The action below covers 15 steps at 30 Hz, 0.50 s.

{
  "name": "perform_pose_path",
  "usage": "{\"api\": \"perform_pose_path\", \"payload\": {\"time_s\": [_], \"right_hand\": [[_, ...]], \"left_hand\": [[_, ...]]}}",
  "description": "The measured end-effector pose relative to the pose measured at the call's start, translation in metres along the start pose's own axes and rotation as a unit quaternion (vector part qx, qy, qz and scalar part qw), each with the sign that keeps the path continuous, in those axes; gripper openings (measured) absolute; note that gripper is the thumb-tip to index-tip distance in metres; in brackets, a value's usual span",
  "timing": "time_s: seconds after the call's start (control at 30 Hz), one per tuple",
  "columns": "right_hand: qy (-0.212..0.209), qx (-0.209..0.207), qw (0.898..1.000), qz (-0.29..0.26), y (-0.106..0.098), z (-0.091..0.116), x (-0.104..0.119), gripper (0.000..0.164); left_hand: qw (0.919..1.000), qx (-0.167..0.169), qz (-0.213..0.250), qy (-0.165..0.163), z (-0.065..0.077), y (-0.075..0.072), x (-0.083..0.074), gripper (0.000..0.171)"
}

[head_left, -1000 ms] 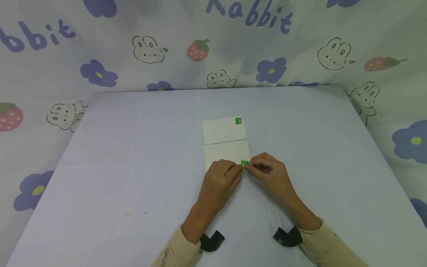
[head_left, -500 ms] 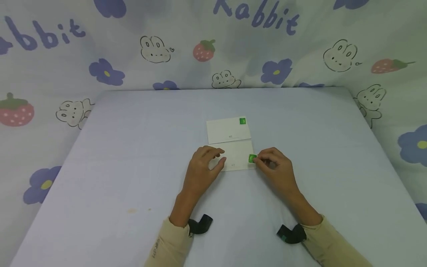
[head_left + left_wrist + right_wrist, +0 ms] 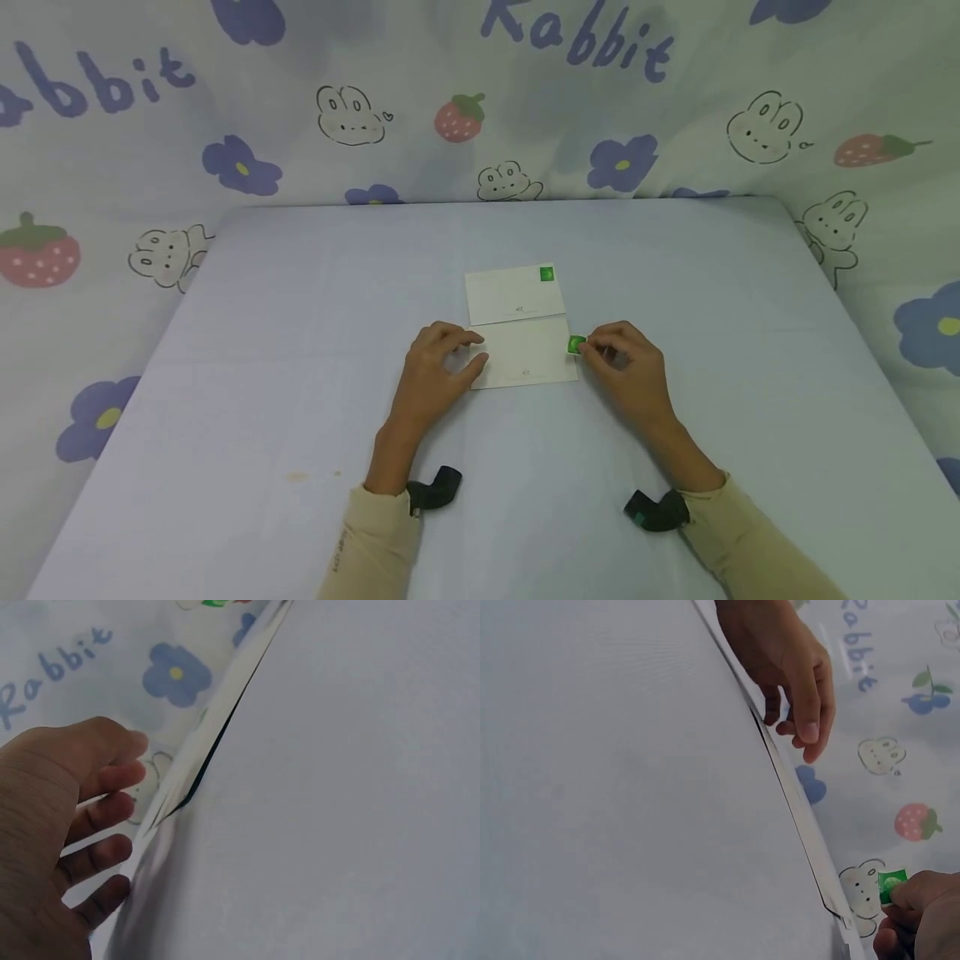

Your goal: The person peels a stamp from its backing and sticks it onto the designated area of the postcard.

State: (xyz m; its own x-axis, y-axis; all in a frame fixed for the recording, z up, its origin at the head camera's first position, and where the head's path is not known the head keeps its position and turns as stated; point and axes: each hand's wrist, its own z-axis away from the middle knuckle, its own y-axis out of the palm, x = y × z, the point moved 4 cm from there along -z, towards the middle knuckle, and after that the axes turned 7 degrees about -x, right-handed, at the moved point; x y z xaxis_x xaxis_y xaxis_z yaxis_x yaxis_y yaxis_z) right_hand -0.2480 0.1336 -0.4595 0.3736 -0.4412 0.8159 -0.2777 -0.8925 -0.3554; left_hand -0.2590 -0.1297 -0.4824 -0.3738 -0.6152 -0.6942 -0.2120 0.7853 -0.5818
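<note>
Between thumb and fingers my right hand [image 3: 626,367] pinches a small green stamp [image 3: 576,345], held by its right side. In the head view the stamp overlaps the right edge of the nearer white envelope [image 3: 525,350]. The right wrist view shows the stamp [image 3: 889,885] raised above the tabletop. At that envelope's left end is my left hand [image 3: 431,371], its fingers relaxed and thumb apart from them, gripping nothing; the left wrist view shows the fingers [image 3: 101,855] spread. Just beyond lies a second white envelope [image 3: 510,296] with a green stamp [image 3: 547,273] in its upper right corner.
Both envelopes lie one behind the other on a table [image 3: 300,375] with a white cover. A curtain [image 3: 405,75] printed with rabbits, flowers and strawberries hangs behind it. Black wrist-worn cameras [image 3: 435,490] sit at both cuffs.
My left hand has let go near the stamp and moved left to the envelope's left end, fingers opening. The right hand has shifted slightly up and right, carrying the stamp.
</note>
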Motion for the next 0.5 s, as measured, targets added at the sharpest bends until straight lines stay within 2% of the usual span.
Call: {"api": "perform_pose_path", "payload": {"time_s": [0.17,0.37,0.5], "right_hand": [[-0.006,-0.002,1.000,0.006,0.001,-0.003,-0.003,0.004],[-0.026,-0.005,1.000,0.008,0.005,-0.005,-0.028,0.007],[-0.023,0.000,1.000,0.006,0.007,-0.007,-0.041,0.006]], "left_hand": [[0.9998,0.020,-0.001,-0.001,0.001,0.000,0.005,0.017],[0.9995,0.030,-0.001,0.004,0.002,0.001,0.009,0.017],[0.9994,0.033,-0.009,0.008,0.002,0.001,0.010,0.017]]}}
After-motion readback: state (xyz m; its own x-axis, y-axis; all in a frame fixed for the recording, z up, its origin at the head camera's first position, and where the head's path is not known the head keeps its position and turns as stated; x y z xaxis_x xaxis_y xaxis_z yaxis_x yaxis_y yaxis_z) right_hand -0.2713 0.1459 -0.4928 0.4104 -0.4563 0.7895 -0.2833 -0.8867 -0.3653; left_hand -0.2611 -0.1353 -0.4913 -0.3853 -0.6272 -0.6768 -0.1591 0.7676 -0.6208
